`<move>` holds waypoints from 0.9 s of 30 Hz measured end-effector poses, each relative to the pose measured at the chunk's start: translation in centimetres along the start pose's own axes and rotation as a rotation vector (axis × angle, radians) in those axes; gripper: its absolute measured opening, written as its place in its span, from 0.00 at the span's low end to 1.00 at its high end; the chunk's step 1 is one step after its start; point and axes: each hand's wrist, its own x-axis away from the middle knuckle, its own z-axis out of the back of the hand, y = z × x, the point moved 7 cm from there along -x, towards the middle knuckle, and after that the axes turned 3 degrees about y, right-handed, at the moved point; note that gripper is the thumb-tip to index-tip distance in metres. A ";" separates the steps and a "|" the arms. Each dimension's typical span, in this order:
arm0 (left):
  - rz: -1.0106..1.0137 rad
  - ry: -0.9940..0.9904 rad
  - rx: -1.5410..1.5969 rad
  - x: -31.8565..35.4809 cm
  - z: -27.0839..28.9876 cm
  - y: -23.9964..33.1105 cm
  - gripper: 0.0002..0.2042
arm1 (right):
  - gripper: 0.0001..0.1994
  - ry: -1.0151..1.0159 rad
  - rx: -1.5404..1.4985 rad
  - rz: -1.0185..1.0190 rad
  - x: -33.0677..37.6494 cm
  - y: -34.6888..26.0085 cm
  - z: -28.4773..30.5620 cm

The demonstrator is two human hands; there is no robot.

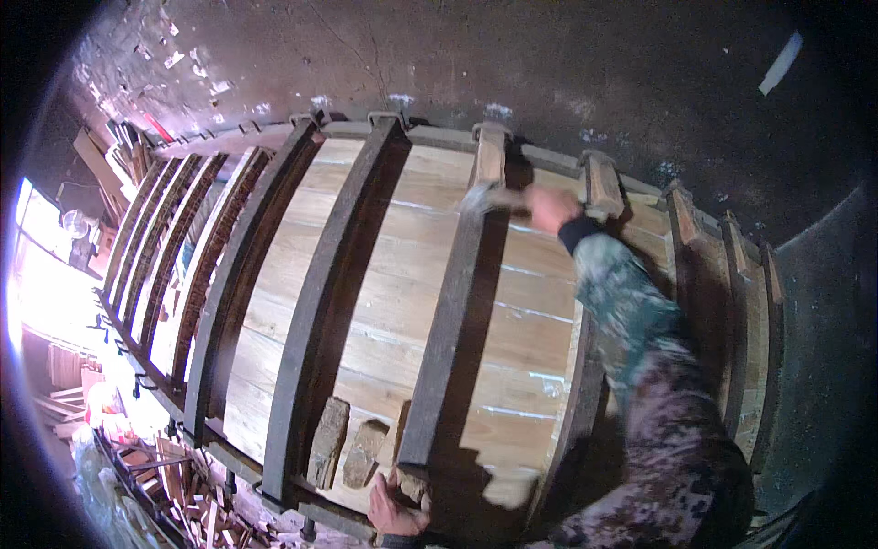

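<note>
My right hand (551, 209) is closed around the short handle of what looks like a hammer (479, 199). Its blurred grey head is over the upper part of a dark clamp bar (448, 339), close to a wooden block (491, 157) at that bar's far end. At the near end of the same bar, my left hand (395, 511) grips a small wooden block (414, 483). Beneath the bars lies a panel of pale planks (384, 265). Two rough wood blocks, one longer (329, 441) and one shorter (364, 453), rest on it just left of that hand.
Several parallel bars cross the panel, including another dark bar (334, 274). More slatted bars (174, 247) stand at the left. Wood scraps (183, 485) fill a container at the lower left. A dark wall (549, 64) rises behind, and bright light enters from the left.
</note>
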 end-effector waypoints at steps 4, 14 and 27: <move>0.026 -0.016 -0.006 0.1 0.6 0.1 0.53 | 0.07 0.061 -0.836 -0.838 0.6 11.8 -3.4; 0.079 -0.084 -0.028 -0.5 0.3 0.2 0.52 | 0.14 -0.198 -1.703 -0.882 3.1 1.0 -7.5; -0.014 -0.006 0.012 -0.3 0.3 0.1 0.52 | 0.04 -0.167 -0.641 -0.309 0.8 -4.6 -4.7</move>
